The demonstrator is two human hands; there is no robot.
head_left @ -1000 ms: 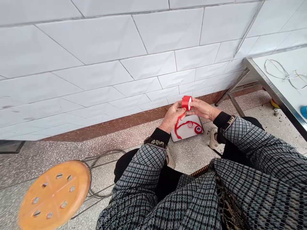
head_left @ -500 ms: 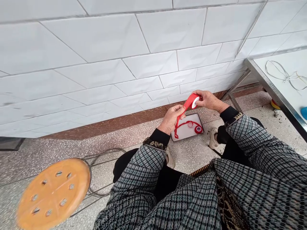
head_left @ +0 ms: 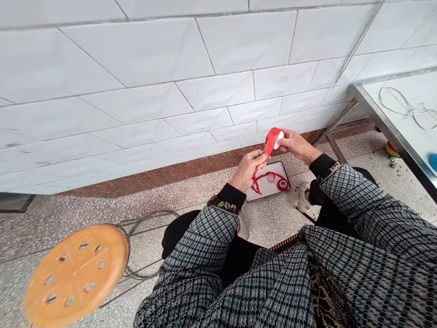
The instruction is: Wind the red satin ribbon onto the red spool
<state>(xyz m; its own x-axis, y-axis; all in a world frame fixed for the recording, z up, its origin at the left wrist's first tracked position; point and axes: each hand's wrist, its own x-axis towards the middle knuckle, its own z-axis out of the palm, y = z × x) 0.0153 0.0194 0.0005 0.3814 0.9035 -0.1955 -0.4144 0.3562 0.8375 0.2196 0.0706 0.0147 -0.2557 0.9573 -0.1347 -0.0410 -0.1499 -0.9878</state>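
Note:
A roll of red ribbon (head_left: 272,138) with a white core is gripped at its side by my right hand (head_left: 296,145). Its loose end runs down to my left hand (head_left: 247,168), which pinches the ribbon between thumb and fingers. Below that hand a narrow, bunched red strand (head_left: 256,186) hangs over a shallow white tray (head_left: 264,192) with a dark rim. In the tray a smaller red roll (head_left: 282,184) lies near the right side, joined to a curved red strip. A pinkish ring (head_left: 271,177) also shows there.
An orange round stool (head_left: 77,273) with holes in its seat stands at the lower left. On the right, a metal-edged table (head_left: 392,123) carries loose thin wires (head_left: 408,109). A white tiled wall (head_left: 218,91) rises ahead, above the speckled floor (head_left: 205,182).
The roll has tilted and come slightly closer to my left hand, shortening the ribbon between them. My left hand has shifted slightly right, and the hanging strand with it.

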